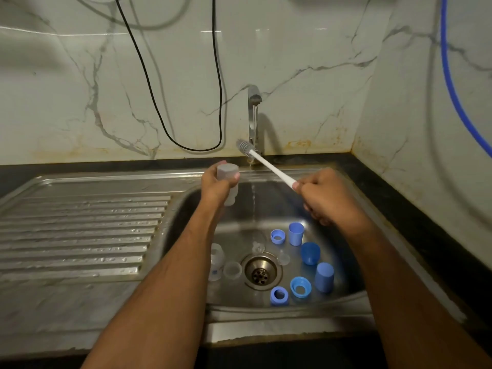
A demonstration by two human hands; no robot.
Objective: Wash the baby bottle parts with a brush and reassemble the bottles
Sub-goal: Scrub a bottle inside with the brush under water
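My left hand [217, 186] grips a clear bottle body [228, 173] upside down above the sink's back left. My right hand [323, 197] holds the white handle of a bottle brush [266, 164]; its grey bristle head points up-left, close to the thin stream from the tap [253, 115]. The brush is outside the bottle, a short way to its right. On the basin floor lie another clear bottle [217, 262], clear teats [232, 270], three blue caps [296, 233] and three blue collar rings [300, 287].
The steel sink [346, 296] has a drain [260, 271] in the middle and a ribbed, wet draining board [80, 230] at left. A black cable [218, 102] and a blue hose [452, 83] hang on the marble wall. Dark counter runs along the right.
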